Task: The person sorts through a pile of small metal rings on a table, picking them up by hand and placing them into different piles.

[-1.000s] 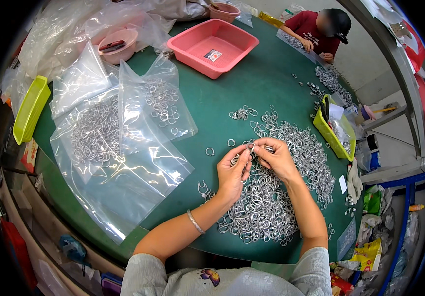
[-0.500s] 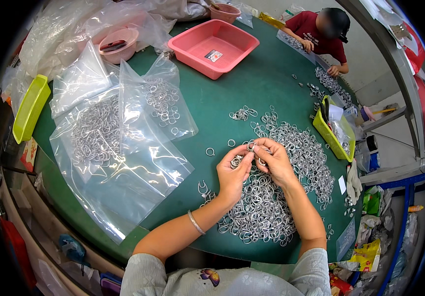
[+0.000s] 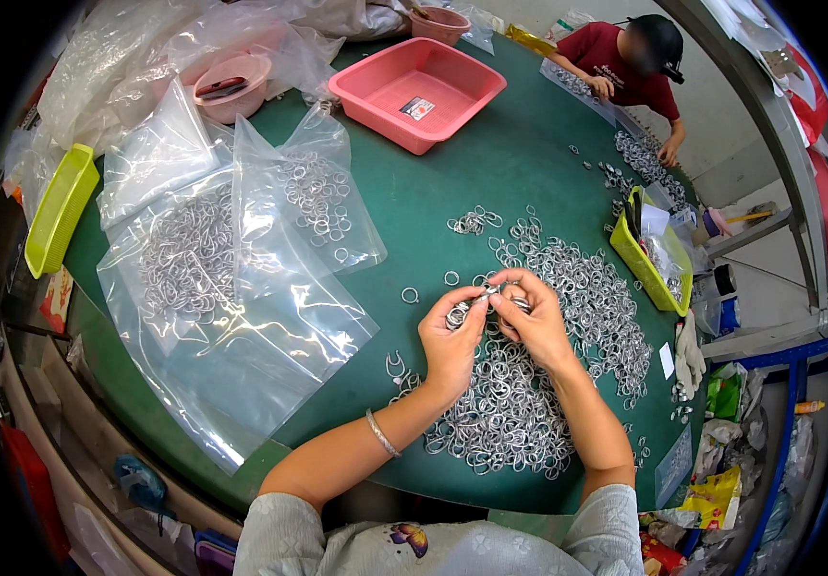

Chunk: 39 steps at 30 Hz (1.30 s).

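The work surface is a green table (image 3: 414, 206) with a broad pile of silver-coloured rings (image 3: 510, 413) at its near side, spreading toward the right. The left hand (image 3: 448, 346) and right hand (image 3: 537, 326) meet above the pile's left portion; their thumbs and forefingers pinch a small metal ring (image 3: 489, 290) between them. Further rings sit within the curled fingers of both hands.

A small ring cluster (image 3: 474, 221) lies just beyond the pile. To the left, clear plastic bags (image 3: 284, 370) lie flat, with rings visible in or under them. A pink tray (image 3: 390, 113) stands at the far side, a pink bowl (image 3: 246, 104) to its left. One yellow-green basket (image 3: 59, 216) is at the left edge; another basket (image 3: 643, 257), holding mixed items, is right of the pile.

At the far right corner, a co-worker (image 3: 622, 84) in dark red leans over more metal parts. Grey metal framework (image 3: 798, 197) and a blue rack (image 3: 796, 422) with packaging border the right side.
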Tool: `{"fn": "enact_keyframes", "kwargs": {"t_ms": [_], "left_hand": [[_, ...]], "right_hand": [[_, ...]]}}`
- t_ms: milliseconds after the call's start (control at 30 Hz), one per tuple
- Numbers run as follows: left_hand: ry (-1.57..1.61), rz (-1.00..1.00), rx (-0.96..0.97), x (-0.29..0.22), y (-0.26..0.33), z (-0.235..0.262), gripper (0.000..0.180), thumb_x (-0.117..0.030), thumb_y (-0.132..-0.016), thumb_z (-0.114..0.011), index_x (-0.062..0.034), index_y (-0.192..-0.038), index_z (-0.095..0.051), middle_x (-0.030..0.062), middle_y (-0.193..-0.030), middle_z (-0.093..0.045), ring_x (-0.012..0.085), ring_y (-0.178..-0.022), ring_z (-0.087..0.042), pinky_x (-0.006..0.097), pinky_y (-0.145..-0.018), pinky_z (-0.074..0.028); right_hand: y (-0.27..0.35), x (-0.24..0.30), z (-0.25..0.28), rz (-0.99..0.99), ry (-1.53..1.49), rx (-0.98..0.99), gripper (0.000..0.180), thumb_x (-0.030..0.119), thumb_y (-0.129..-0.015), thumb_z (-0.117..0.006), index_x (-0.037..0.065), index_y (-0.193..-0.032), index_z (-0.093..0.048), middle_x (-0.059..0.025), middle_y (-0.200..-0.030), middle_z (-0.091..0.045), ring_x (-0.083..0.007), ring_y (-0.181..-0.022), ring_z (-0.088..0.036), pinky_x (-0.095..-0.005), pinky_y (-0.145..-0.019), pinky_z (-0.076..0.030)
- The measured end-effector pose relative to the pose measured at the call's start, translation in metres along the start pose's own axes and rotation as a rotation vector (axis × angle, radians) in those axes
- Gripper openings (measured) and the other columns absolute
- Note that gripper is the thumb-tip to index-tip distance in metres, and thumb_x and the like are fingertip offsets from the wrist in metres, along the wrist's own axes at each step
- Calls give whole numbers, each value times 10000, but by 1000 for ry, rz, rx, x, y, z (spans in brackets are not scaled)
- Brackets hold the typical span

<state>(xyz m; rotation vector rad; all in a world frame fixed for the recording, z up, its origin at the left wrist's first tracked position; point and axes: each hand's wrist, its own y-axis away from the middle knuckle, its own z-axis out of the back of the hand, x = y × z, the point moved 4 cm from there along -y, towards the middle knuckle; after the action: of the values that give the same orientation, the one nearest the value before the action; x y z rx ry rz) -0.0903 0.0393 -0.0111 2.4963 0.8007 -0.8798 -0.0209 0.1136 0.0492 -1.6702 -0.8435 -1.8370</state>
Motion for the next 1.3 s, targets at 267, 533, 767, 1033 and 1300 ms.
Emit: {"fn": "enact_keyframes", "kwargs": {"t_ms": [267,533,767,1033,1300], "left_hand": [[-130,-117,-20,-5,2,3,136,55,-796,-563,32,-928,-590,49,-905,-585,88,-813,-533,208,-708,-434],[-364,-478,67,-25,7,-8,120,81,-778,-566,26,-884,-574,76,-900,-570,124,-846,-528,230,-732,-432],[-407,-531,57,-28,10,-9,134,97,-762,-571,21,-871,-583,86,-888,-575,132,-827,-541,239,-729,-440],[-443,-503,69,-29,14,-16,148,84,-752,-589,22,-887,-590,93,-889,-586,146,-834,-557,242,-751,-442],[-379,-414,54,-24,17,-13,234,77,-747,-607,5,-967,-572,49,-883,-597,90,-824,-544,223,-744,-436]], "right_hand": [[10,10,2,505,667,-89,310,-4,-767,-602,10,-1071,-538,-35,-613,-521,-59,-533,-474,-223,-475,-375],[12,4,3,80,17,-11,302,11,-822,-561,2,-1120,-514,15,-582,-459,-43,-454,-390,-190,-412,-298],[19,0,-1,-210,-594,157,255,142,-906,-474,-8,-1108,-516,27,-561,-386,-39,-395,-351,-166,-348,-233],[24,0,0,-144,-398,32,179,159,-894,-521,-1,-959,-569,-22,-664,-542,-47,-405,-372,-177,-368,-263],[25,0,-3,-75,-314,-60,154,131,-883,-538,-11,-926,-575,-30,-729,-581,-45,-435,-404,-175,-373,-287]]}}
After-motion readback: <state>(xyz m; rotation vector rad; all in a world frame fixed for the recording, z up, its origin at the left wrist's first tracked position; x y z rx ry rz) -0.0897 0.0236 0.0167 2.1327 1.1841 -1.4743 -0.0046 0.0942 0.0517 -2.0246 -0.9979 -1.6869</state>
